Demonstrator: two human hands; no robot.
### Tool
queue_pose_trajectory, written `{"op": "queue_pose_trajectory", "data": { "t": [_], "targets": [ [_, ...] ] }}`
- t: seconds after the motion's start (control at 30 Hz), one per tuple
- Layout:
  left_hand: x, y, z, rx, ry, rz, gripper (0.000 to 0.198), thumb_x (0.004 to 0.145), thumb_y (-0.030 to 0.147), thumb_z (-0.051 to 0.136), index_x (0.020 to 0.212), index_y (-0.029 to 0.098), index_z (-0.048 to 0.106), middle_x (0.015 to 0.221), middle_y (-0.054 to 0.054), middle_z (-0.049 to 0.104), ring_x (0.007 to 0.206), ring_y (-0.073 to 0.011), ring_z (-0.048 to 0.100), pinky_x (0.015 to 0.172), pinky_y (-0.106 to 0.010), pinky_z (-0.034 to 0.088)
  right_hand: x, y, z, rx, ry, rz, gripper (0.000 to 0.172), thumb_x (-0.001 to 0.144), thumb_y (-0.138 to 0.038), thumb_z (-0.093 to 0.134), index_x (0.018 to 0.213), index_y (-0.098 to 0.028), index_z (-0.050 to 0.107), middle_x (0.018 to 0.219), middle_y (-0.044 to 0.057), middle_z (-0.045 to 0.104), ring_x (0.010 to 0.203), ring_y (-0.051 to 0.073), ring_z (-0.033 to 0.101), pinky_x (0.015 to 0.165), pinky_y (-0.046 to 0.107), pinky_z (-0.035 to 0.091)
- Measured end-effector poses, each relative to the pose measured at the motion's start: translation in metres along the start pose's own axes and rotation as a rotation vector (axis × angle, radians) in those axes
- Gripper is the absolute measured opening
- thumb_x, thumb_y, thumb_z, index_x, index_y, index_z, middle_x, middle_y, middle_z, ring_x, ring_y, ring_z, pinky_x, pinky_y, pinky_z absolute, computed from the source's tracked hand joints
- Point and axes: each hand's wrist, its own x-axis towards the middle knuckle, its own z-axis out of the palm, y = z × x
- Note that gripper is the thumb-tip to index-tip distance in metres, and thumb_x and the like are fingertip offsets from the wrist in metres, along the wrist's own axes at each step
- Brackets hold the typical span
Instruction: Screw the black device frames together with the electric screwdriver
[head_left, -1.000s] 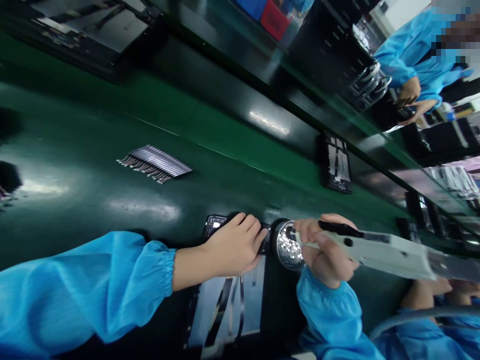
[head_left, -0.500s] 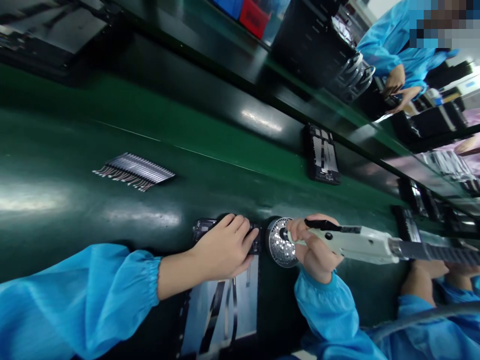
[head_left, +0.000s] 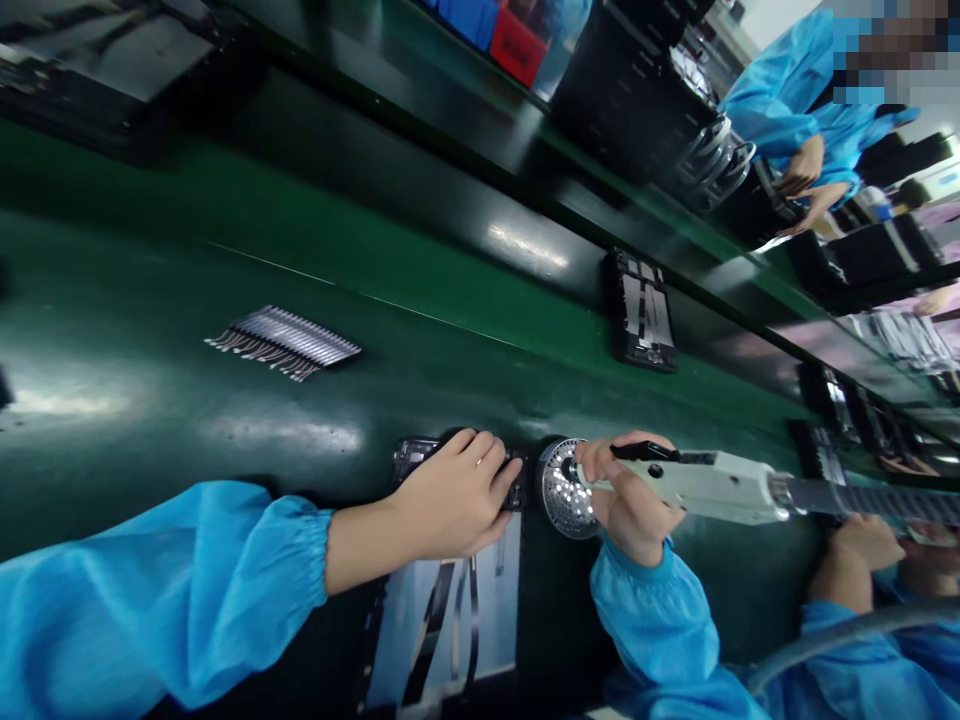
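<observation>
Two bare hands are at work, both coming out of blue sleeves. The left hand [head_left: 450,495] lies palm down with its fingers side by side, pressed flat on the far end of the open device [head_left: 450,620], fingertips curled over that edge. It pins the device rather than pinching it.

The right hand [head_left: 626,500], just right of the device, is wrapped around the front of the electric screwdriver [head_left: 720,485], with a finger on top near the black lever. The tool's tip is at the round screw dish [head_left: 559,490], which sits touching the device's far right corner.

The device looks thin, flat and stiff, with bare ribbon strips and a shiny inner plate showing. It is probably light and easily scratched, so the frame edges are the safer place to hold. The screwdriver looks rigid and tail-heavy with its cord, and it is best gripped near the nose. The screws are tiny and loose.

Well to the far left of the device, a strip of flex connectors [head_left: 289,343] lies on the green belt [head_left: 225,430]. Beyond the device to the right lies a second device [head_left: 641,310]. To its near right is another worker's hand [head_left: 862,550], and much farther off a co-worker's hands [head_left: 806,165].
</observation>
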Motion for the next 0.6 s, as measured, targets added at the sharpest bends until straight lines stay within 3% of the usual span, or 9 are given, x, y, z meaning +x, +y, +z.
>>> {"op": "queue_pose_trajectory", "data": {
  "t": [0.2,0.4,0.6],
  "targets": [
    [0.0,0.0,0.0,0.006,0.011,-0.009,0.05,0.095,0.044,0.053,0.124,0.005,0.067,0.102,-0.018,0.067,0.098,-0.035,0.06,0.083,-0.046,0.047,0.001,-0.003,0.0,-0.017,-0.029,-0.037,0.03,0.077,-0.011,0.06,0.102,-0.024,0.068,0.054,-0.005,0.054,0.049,0.014,0.051,0.055,0.033,0.047],
    [0.001,-0.001,0.0,-0.022,-0.024,0.0,0.053,0.097,0.046,0.05,0.125,0.004,0.064,0.104,-0.019,0.065,0.099,-0.0353,0.058,0.082,-0.046,0.045,-0.003,-0.036,0.01,-0.039,-0.07,-0.117,0.026,0.078,-0.014,0.062,0.102,-0.023,0.069,0.057,-0.004,0.054,0.049,0.014,0.053,0.059,0.036,0.049],
    [0.001,-0.001,-0.002,-0.035,-0.034,-0.007,0.051,0.095,0.044,0.052,0.124,0.004,0.064,0.1,-0.017,0.063,0.096,-0.0337,0.057,0.08,-0.044,0.043,-0.019,-0.032,0.034,-0.026,-0.196,-0.01,0.027,0.084,-0.012,0.061,0.107,-0.025,0.068,0.06,-0.004,0.056,0.053,0.015,0.055,0.059,0.035,0.047]
  ]
}}
